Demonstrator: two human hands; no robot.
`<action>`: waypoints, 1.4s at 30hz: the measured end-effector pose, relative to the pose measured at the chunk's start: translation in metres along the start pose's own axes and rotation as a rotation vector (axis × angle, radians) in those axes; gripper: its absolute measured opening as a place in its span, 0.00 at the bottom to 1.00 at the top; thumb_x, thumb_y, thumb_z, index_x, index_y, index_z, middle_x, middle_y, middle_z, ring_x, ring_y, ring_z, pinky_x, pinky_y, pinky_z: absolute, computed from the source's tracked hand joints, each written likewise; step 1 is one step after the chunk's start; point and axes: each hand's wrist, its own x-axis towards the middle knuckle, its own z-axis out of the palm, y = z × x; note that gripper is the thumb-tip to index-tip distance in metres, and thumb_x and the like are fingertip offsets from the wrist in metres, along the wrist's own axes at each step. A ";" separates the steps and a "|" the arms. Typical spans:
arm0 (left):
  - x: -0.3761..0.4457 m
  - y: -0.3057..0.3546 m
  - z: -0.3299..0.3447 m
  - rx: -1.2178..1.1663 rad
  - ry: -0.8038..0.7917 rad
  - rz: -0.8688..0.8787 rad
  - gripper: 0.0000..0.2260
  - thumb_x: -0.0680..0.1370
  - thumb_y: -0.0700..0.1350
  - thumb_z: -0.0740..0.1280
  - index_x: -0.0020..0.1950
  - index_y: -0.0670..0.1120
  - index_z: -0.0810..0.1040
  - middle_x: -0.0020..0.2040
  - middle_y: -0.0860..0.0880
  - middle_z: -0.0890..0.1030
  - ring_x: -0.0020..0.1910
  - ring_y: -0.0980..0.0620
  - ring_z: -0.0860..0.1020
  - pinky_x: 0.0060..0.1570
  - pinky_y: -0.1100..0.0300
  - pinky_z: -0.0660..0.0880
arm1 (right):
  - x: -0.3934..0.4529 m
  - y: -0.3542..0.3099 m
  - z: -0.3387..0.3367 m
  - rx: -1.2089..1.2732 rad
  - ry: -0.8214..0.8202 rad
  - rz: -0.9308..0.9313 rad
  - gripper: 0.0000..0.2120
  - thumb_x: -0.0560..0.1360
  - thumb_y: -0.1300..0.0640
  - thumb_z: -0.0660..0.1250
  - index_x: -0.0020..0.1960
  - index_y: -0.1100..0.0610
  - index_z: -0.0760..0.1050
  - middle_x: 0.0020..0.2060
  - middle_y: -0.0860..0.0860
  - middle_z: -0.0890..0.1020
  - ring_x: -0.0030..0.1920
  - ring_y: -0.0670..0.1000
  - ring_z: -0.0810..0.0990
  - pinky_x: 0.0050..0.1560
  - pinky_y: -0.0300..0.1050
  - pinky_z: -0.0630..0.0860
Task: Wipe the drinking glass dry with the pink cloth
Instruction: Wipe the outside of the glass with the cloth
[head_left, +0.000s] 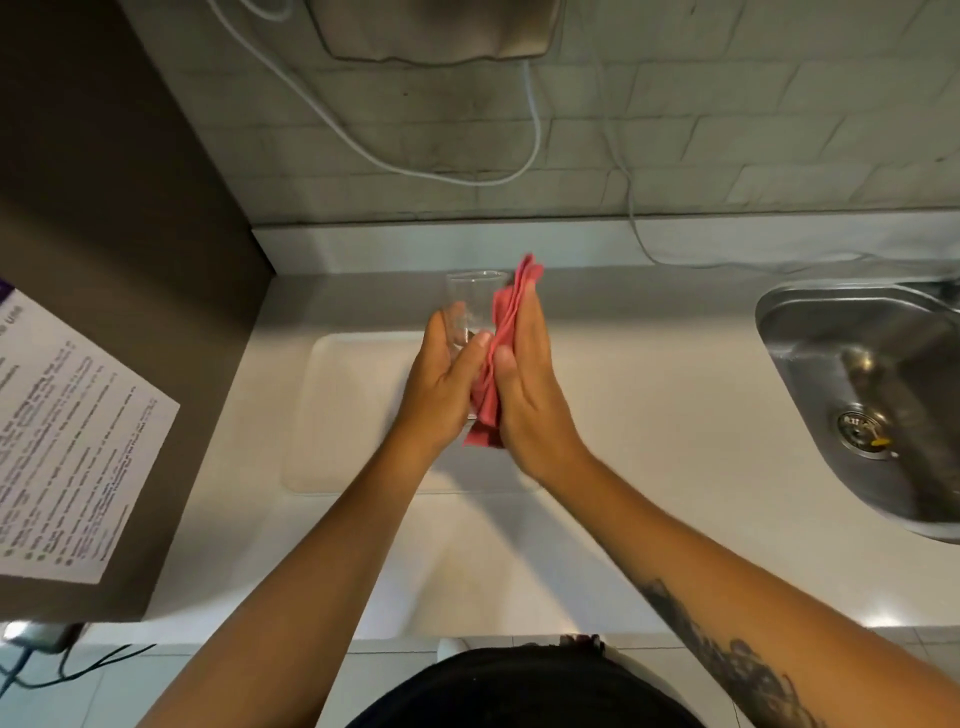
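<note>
A clear drinking glass (470, 301) is held above the white counter, its open rim pointing away from me. My left hand (441, 384) wraps around its lower part, thumb across the front. The pink cloth (506, 338) lies against the right side of the glass, folded in pleats, with one end sticking out past the rim and the other hanging below my palms. My right hand (527, 389) presses the cloth flat against the glass with straight fingers. The base of the glass is hidden between my hands.
A shallow recessed tray area (343, 415) in the counter lies under my hands. A steel sink (862, 395) with a drain sits to the right. A brown panel with a printed sheet (67, 457) stands on the left. White cables hang on the tiled wall behind.
</note>
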 end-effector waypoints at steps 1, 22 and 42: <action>0.001 0.002 -0.004 0.008 -0.003 0.001 0.19 0.87 0.53 0.65 0.77 0.52 0.70 0.65 0.47 0.82 0.61 0.54 0.85 0.55 0.61 0.82 | -0.013 -0.001 0.007 -0.017 -0.010 0.016 0.31 0.89 0.59 0.50 0.88 0.61 0.40 0.90 0.54 0.45 0.90 0.51 0.46 0.89 0.52 0.49; 0.009 0.025 -0.018 -0.078 -0.020 -0.018 0.18 0.77 0.63 0.68 0.66 0.63 0.75 0.57 0.68 0.85 0.58 0.62 0.85 0.50 0.67 0.82 | 0.001 -0.020 0.019 0.053 0.089 0.053 0.29 0.91 0.57 0.50 0.89 0.58 0.44 0.89 0.50 0.53 0.88 0.45 0.54 0.88 0.45 0.55; 0.010 0.020 -0.021 -0.176 -0.036 -0.105 0.14 0.76 0.63 0.68 0.61 0.65 0.80 0.52 0.55 0.87 0.51 0.57 0.87 0.46 0.61 0.83 | -0.006 -0.020 0.017 0.109 0.041 0.045 0.31 0.90 0.54 0.50 0.89 0.53 0.41 0.90 0.48 0.50 0.89 0.47 0.53 0.88 0.49 0.57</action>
